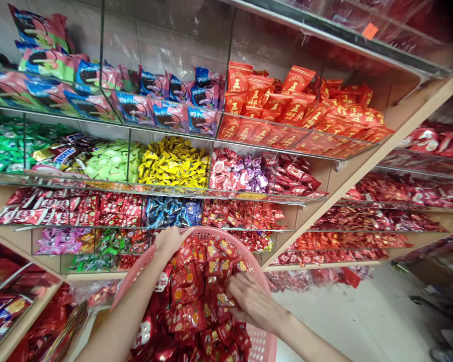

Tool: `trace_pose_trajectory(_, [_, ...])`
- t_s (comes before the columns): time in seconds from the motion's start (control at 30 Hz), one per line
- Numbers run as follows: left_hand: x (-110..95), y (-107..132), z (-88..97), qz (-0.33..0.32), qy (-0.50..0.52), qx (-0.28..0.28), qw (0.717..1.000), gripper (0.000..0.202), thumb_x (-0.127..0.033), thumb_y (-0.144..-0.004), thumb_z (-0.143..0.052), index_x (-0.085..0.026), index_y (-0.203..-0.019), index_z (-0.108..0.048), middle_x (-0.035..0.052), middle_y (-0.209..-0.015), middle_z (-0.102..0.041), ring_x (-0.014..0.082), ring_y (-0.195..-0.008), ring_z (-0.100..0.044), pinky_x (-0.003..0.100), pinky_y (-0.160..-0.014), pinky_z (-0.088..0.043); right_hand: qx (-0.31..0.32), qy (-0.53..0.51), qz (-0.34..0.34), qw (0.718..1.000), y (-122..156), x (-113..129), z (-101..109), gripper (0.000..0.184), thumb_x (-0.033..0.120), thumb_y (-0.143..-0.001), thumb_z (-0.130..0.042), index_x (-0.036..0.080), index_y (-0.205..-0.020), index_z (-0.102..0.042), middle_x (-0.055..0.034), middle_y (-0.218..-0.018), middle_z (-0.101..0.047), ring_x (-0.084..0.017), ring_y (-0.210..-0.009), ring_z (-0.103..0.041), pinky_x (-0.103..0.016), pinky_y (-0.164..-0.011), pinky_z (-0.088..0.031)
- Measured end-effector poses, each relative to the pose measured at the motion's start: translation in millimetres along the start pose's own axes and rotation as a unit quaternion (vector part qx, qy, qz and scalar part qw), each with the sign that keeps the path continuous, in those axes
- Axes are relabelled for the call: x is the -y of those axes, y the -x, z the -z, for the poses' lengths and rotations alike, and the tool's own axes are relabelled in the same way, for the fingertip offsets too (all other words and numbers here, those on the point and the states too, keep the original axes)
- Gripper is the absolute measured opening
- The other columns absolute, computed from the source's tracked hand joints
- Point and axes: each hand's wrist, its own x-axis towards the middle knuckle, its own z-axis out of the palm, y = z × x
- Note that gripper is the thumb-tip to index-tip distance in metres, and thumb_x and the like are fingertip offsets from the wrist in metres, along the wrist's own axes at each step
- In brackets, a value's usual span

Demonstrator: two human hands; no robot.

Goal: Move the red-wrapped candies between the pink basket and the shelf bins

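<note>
One basket: round pink perforated plastic basket (262, 344), held low, heaped with shiny red foil snack packets (186, 301)
Left hand (169, 240): closed, gripping the basket's far rim
Right hand (252, 301): open, fingers spread, resting on the packets inside the basket
Shelving: light wooden shelving (335, 201) ahead of the hands, carrying clear plastic bins (117, 173)
Bin contents: orange-red foil packets (287, 105), yellow wrapped sweets (173, 163), pink-and-blue biscuit packs (169, 115)
</note>
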Motion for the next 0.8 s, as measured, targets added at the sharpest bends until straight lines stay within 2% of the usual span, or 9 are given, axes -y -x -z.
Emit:
trace_pose_trajectory(0.2, [-0.6, 1.8, 1.7, 0.003, 0.002, 0.002, 1.000, 0.080, -0.072, -0.072, -0.015, -0.013, -0.083, -0.068, 0.0176, -0.088, -0.065, 0.0327, -0.086, -0.060, 0.039, -0.072, -0.044, -0.001, 0.015, 0.033, 0.999, 3.4, 6.3, -21.3, 0.025, 0.036, -0.076, -0.059, 0.021, -0.088, -0.044, -0.0035, -0.092, -0.055, -0.019, -0.087, -0.047, -0.034, -0.081, -0.033])
trace_pose_trajectory(0.3, [-0.4, 1.4, 1.7, 0.004, 0.006, 0.010, 1.000, 0.080, -0.072, -0.071, -0.015, -0.013, -0.083, -0.068, 0.0179, -0.089, -0.065, 0.0325, -0.087, -0.060, 0.039, -0.073, -0.043, -0.025, -0.024, 0.026, 0.999, -1.5, -0.1, -13.6, 0.031, 0.046, -0.074, -0.058, 0.021, -0.087, -0.045, -0.0029, -0.091, -0.055, -0.018, -0.085, -0.048, -0.032, -0.078, -0.036])
trace_pose_trajectory(0.37, [0.0, 0.6, 0.7, 0.005, 0.008, 0.010, 1.000, 0.081, -0.073, -0.071, -0.015, -0.013, -0.085, -0.067, 0.0184, -0.089, -0.065, 0.0322, -0.087, -0.060, 0.039, -0.073, -0.043, -0.070, -0.057, 0.000, 0.996, -10.6, -15.0, -2.6, 0.028, 0.045, -0.078, -0.054, 0.021, -0.088, -0.045, -0.0034, -0.092, -0.055, -0.017, -0.086, -0.049, -0.031, -0.076, -0.037])
trace_pose_trajectory(0.47, [1.0, -0.6, -2.0, 0.006, 0.009, 0.003, 1.000, 0.082, -0.074, -0.071, -0.014, -0.013, -0.086, -0.067, 0.0185, -0.089, -0.065, 0.0326, -0.087, -0.060, 0.040, -0.072, -0.043, -0.153, -0.075, -0.060, 0.984, -35.1, -55.3, 12.5, 0.016, 0.034, -0.085, -0.046, 0.020, -0.091, -0.045, -0.0048, -0.092, -0.056, -0.016, -0.086, -0.051, -0.029, -0.076, -0.038])
trace_pose_trajectory(0.53, [1.6, -0.9, -3.6, 0.006, 0.008, -0.003, 1.000, 0.083, -0.075, -0.070, -0.014, -0.013, -0.085, -0.067, 0.0181, -0.088, -0.065, 0.0330, -0.086, -0.060, 0.041, -0.072, -0.043, -0.168, -0.049, -0.126, 0.976, -57.4, -88.0, 17.6, 0.012, 0.029, -0.088, -0.040, 0.018, -0.091, -0.046, -0.0051, -0.088, -0.057, -0.015, -0.083, -0.053, -0.027, -0.073, -0.040])
trace_pose_trajectory(0.6, [1.9, -0.6, -4.1, 0.006, 0.006, -0.008, 1.000, 0.082, -0.075, -0.070, -0.014, -0.013, -0.085, -0.067, 0.0180, -0.088, -0.065, 0.0329, -0.086, -0.060, 0.040, -0.072, -0.044, -0.150, -0.001, -0.209, 0.966, -81.8, -117.0, 18.5, 0.012, 0.025, -0.087, -0.040, 0.017, -0.091, -0.047, -0.0070, -0.090, -0.057, -0.016, -0.083, -0.055, -0.026, -0.070, -0.041])
trace_pose_trajectory(0.67, [1.9, -0.2, -3.7, 0.007, 0.005, -0.011, 1.000, 0.081, -0.074, -0.070, -0.015, -0.013, -0.085, -0.067, 0.0182, -0.088, -0.065, 0.0324, -0.087, -0.060, 0.040, -0.072, -0.044, -0.098, 0.046, -0.300, 0.948, -105.0, -136.5, 16.3, 0.015, 0.022, -0.086, -0.042, 0.015, -0.098, -0.048, -0.0108, -0.095, -0.058, -0.019, -0.085, -0.057, -0.027, -0.068, -0.042])
trace_pose_trajectory(0.73, [1.8, -0.1, -2.7, 0.006, 0.006, -0.012, 1.000, 0.080, -0.074, -0.071, -0.016, -0.013, -0.084, -0.067, 0.0181, -0.088, -0.065, 0.0317, -0.086, -0.060, 0.039, -0.073, -0.044, -0.047, 0.071, -0.365, 0.927, -124.2, -145.7, 12.8, 0.022, 0.020, -0.085, -0.044, 0.012, -0.105, -0.048, -0.0153, -0.099, -0.058, -0.021, -0.088, -0.059, -0.028, -0.069, -0.044])
trace_pose_trajectory(0.8, [1.8, -0.5, -2.0, 0.005, 0.005, -0.010, 1.000, 0.080, -0.073, -0.071, -0.016, -0.013, -0.082, -0.067, 0.0179, -0.087, -0.065, 0.0316, -0.086, -0.060, 0.039, -0.073, -0.044, -0.016, 0.072, -0.389, 0.918, -137.7, -147.9, 9.2, 0.024, 0.019, -0.084, -0.046, 0.010, -0.106, -0.050, -0.0186, -0.099, -0.059, -0.023, -0.092, -0.059, -0.029, -0.072, -0.044])
